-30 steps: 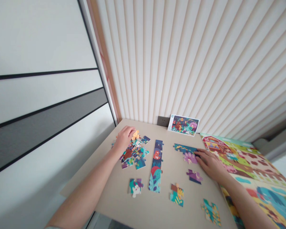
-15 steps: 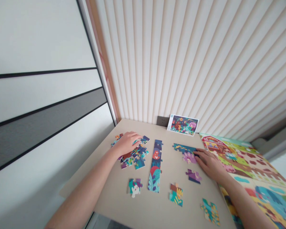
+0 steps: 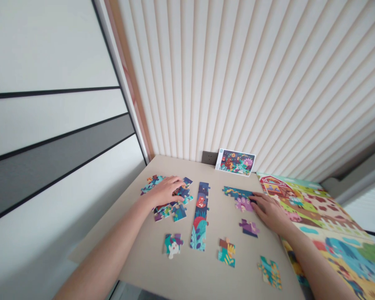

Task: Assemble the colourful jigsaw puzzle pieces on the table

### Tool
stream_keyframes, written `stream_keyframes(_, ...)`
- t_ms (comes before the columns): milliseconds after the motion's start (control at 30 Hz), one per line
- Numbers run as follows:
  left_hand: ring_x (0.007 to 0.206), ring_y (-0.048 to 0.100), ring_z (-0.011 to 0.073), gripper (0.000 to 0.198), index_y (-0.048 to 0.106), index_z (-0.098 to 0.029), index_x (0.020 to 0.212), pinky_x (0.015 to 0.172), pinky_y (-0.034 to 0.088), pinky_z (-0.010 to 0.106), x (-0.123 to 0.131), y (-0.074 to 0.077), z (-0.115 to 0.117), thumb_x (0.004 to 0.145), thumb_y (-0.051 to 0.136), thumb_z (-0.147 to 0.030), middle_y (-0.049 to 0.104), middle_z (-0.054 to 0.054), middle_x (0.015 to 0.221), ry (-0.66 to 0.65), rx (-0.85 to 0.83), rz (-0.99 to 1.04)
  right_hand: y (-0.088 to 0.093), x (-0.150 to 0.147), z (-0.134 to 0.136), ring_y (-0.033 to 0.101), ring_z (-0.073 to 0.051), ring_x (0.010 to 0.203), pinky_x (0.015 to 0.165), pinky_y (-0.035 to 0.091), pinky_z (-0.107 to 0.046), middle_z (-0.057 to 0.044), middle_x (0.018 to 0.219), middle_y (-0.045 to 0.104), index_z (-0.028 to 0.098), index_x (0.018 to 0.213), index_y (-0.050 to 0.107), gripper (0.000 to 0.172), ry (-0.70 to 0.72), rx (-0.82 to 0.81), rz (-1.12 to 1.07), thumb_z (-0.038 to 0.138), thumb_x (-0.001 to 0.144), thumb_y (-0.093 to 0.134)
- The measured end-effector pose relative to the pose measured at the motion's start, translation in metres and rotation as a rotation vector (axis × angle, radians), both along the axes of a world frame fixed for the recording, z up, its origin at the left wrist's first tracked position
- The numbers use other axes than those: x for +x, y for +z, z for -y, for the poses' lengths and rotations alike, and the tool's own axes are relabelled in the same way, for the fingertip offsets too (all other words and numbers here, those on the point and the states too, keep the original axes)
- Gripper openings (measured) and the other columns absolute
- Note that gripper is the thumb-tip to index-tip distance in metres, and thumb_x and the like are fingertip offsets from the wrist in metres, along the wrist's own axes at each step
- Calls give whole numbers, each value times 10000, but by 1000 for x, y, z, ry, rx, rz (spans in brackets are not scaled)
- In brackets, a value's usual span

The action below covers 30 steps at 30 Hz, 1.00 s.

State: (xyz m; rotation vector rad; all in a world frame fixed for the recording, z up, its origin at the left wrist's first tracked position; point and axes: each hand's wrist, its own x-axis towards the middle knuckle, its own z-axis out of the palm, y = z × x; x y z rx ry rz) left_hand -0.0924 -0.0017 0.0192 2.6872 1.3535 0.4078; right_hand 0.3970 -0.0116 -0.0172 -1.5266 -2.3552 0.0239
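Note:
My left hand (image 3: 166, 191) rests over a heap of jigsaw pieces (image 3: 179, 213) at the table's left, thumb and fingers apart; some pieces are hidden under it. My right hand (image 3: 270, 213) lies with fingers extended at the right end of a small joined section (image 3: 243, 204), dark blue on top with a pink fan shape below. Between the hands stands a joined vertical strip (image 3: 200, 221) with a red animal. Loose pieces lie nearer me: a purple one (image 3: 249, 228), a white-animal one (image 3: 173, 246), a brown-and-yellow one (image 3: 226, 253) and a teal leafy one (image 3: 270, 273).
A picture card (image 3: 236, 162) leans against the pleated wall at the back, beside a dark socket (image 3: 209, 157). On the right lies a large farm picture (image 3: 318, 204). White panels (image 3: 50, 196) border the table (image 3: 143, 258) on the left.
My left hand has shifted slightly over the heap, uncovering more pieces at its far left side. The right hand stays by the joined section. The whole view has swung a little.

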Motion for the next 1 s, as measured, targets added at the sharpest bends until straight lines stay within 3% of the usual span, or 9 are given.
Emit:
stream_keyframes(167, 1266, 548, 255, 485, 458, -311, 1448, 1098, 411, 391, 3, -5, 0, 981, 587, -340, 564, 70, 1385, -10, 8, 26, 2, -2, 2, 599, -301, 1240, 1085, 447, -516, -80, 1378, 620, 298, 1240, 688, 383, -11, -19, 8, 457, 994, 442)
stream_keyframes(333, 1310, 528, 238, 553, 393, -315, 1516, 1113, 415, 378, 6, -6, 2, 984, 483, -198, 540, 77, 1421, -28, -4, 63, 3, -2, 2, 586, -300, 1254, 1087, 440, -522, -81, 1385, 613, 305, 1275, 669, 395, -9, -30, 7, 463, 997, 436)
stream_keyframes(433, 1356, 500, 237, 602, 358, -311, 1540, 1124, 411, 372, 6, -6, 3, 966, 469, -167, 506, 75, 1483, -44, -18, 98, 2, -2, 1, 596, -299, 1238, 1086, 441, -523, -83, 1370, 623, 304, 1265, 677, 393, -7, -27, -3, 461, 993, 442)
stream_keyframes(600, 1404, 471, 219, 733, 164, -273, 1599, 1147, 397, 366, 2, -2, 4, 946, 478, -165, 429, 78, 1575, -39, -96, 172, 3, -3, 2, 598, -306, 1240, 1083, 444, -523, -82, 1376, 622, 300, 1248, 688, 393, -10, -28, -3, 467, 992, 442)
stream_keyframes(700, 1424, 445, 214, 701, 245, -269, 1576, 1166, 377, 370, -2, 1, 2, 928, 479, -137, 416, 63, 1587, -58, -76, 128, 4, -4, 3, 594, -309, 1246, 1083, 443, -522, -85, 1384, 616, 294, 1245, 690, 395, -14, -32, -3, 465, 995, 438)
stream_keyframes(833, 1340, 509, 235, 492, 545, -240, 1386, 1153, 375, 412, -4, 3, -1, 925, 447, -99, 572, 69, 1430, 19, 99, 51, 4, -3, 3, 585, -304, 1259, 1086, 440, -519, -84, 1385, 615, 294, 1252, 682, 392, -9, -31, 8, 460, 999, 432)
stream_keyframes(933, 1167, 595, 265, 293, 666, -236, 1215, 1033, 448, 431, -3, 4, -1, 978, 495, -251, 670, 85, 1211, 123, 169, 3, 4, -2, 2, 587, -299, 1256, 1094, 435, -519, -81, 1385, 613, 298, 1253, 678, 387, 1, -32, 6, 460, 1000, 435)
stream_keyframes(1000, 1114, 605, 285, 294, 693, -242, 1166, 984, 457, 439, 0, 5, 1, 970, 560, -415, 684, 89, 1132, 138, 176, -27, 3, -2, 2, 590, -299, 1249, 1096, 434, -524, -79, 1383, 614, 302, 1254, 676, 382, 4, -32, 1, 459, 1000, 438)
